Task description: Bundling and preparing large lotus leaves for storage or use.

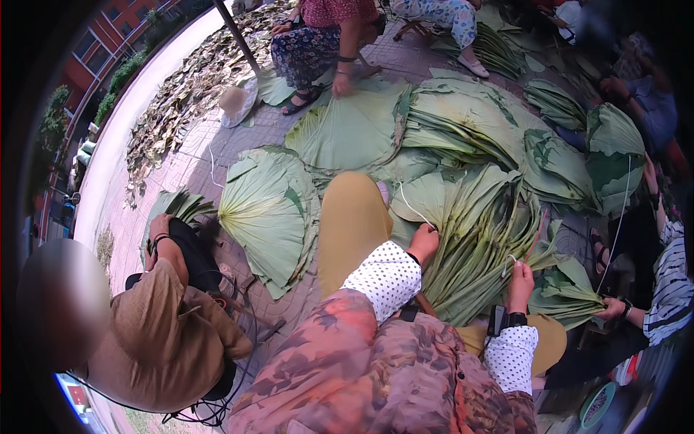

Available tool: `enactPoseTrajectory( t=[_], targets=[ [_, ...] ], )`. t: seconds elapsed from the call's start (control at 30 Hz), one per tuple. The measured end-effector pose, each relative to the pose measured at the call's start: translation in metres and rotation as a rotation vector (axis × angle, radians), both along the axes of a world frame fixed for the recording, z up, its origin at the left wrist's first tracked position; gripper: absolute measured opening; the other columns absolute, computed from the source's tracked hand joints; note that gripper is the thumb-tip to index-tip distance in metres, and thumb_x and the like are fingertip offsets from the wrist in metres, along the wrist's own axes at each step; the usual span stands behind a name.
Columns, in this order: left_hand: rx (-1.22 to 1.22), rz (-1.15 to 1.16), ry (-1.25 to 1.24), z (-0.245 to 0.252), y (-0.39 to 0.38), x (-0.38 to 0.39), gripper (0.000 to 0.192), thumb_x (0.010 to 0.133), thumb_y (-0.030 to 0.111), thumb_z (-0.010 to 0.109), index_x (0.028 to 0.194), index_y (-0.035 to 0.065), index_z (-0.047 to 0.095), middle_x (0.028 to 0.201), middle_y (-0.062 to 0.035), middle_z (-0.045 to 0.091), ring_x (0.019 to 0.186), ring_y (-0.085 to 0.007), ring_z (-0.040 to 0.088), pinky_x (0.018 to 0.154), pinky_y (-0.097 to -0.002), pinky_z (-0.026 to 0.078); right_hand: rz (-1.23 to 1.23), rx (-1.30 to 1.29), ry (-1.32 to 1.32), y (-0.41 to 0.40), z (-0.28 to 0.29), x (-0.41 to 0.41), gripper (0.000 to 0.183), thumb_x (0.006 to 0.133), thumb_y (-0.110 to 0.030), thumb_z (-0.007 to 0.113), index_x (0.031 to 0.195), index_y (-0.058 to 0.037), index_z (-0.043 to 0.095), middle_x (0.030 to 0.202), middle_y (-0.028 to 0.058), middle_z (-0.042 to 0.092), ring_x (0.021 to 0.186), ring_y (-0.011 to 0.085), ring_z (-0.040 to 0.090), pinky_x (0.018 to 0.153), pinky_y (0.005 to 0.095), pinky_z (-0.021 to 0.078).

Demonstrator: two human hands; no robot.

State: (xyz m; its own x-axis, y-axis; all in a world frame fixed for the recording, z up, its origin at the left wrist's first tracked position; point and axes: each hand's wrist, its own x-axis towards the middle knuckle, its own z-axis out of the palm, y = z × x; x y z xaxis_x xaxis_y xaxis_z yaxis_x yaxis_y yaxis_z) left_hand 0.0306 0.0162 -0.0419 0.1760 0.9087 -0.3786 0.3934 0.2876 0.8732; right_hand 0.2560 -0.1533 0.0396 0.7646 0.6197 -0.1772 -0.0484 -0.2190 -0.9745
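Observation:
A large bundle of folded green leaves (482,233), perhaps lotus, lies on the paving between my knees, with its folds fanned out. My left hand (424,242), at the bundle's left side, is closed on a white cord (415,209) that curves up over the leaves. At the bundle's lower right, my right hand (521,279) pinches the looped white end of a cord (508,261); a thin red strand (537,233) rises beside it. Whether both white pieces are one cord I cannot tell. Both wrists wear dark bands under dotted sleeves.
Stacked flat leaves (271,211) lie left of my knee, more leaf piles (461,119) ahead. A seated person in brown (157,336) is close at left; another person's hand (612,308) holds leaves at right. Dry leaves (179,92) and a pole (238,38) stand beyond.

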Motion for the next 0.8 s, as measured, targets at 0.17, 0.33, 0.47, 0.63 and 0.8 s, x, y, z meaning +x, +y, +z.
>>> enactPoseTrajectory(
  t=[0.17,0.33,0.47,0.63,0.8],
  targets=[
    [-0.048,-0.016,-0.023,0.004,0.0,0.001,0.033,0.079,0.023,0.05,0.103,0.0003,0.057,0.103,-0.0208,0.061,0.1,-0.0342,0.057,0.086,-0.0377,0.043,0.011,0.002,-0.021,-0.006,0.002,0.001,0.02,0.09,-0.023,0.054,0.091,-0.0036,0.059,0.071,-0.0064,0.046,0.062,0.0031,0.036,0.055,0.0189,0.0288],
    [-0.036,-0.041,-0.025,0.005,-0.001,0.004,0.032,0.081,0.02,0.048,0.105,-0.0003,0.057,0.101,-0.0193,0.062,0.096,-0.0329,0.059,0.084,-0.0365,0.044,-0.035,-0.135,-0.111,-0.016,0.002,0.003,0.021,0.09,-0.024,0.052,0.09,-0.0042,0.059,0.072,-0.0033,0.052,0.061,0.0053,0.043,0.056,0.0211,0.0362],
    [-0.106,0.002,-0.176,-0.019,0.012,-0.013,0.018,0.085,0.02,0.051,0.096,0.0071,0.054,0.068,0.0005,0.051,0.053,-0.0081,0.044,0.043,-0.0237,0.034,-0.055,-0.124,-0.217,-0.005,-0.001,0.001,0.022,0.088,-0.022,0.052,0.085,-0.0018,0.058,0.071,0.0021,0.057,0.065,0.0082,0.05,0.062,0.0251,0.041],
    [-0.336,0.013,-0.195,0.016,0.011,0.005,0.018,0.087,0.021,0.048,0.099,0.0084,0.05,0.082,-0.0012,0.052,0.069,-0.0131,0.049,0.058,-0.0306,0.042,-0.173,-0.136,-0.235,-0.017,0.003,0.014,0.023,0.088,-0.023,0.049,0.084,-0.0025,0.059,0.065,0.0037,0.056,0.059,0.0125,0.052,0.057,0.0282,0.0418],
    [-0.274,0.025,-0.137,0.008,0.014,0.015,0.015,0.087,0.018,0.046,0.099,0.0095,0.05,0.083,-0.0008,0.052,0.07,-0.0134,0.049,0.062,-0.0332,0.044,-0.186,-0.154,-0.265,-0.016,0.001,0.015,0.025,0.088,-0.025,0.05,0.085,-0.0019,0.058,0.068,0.0097,0.058,0.063,0.0198,0.057,0.061,0.0334,0.0439]
  ],
)
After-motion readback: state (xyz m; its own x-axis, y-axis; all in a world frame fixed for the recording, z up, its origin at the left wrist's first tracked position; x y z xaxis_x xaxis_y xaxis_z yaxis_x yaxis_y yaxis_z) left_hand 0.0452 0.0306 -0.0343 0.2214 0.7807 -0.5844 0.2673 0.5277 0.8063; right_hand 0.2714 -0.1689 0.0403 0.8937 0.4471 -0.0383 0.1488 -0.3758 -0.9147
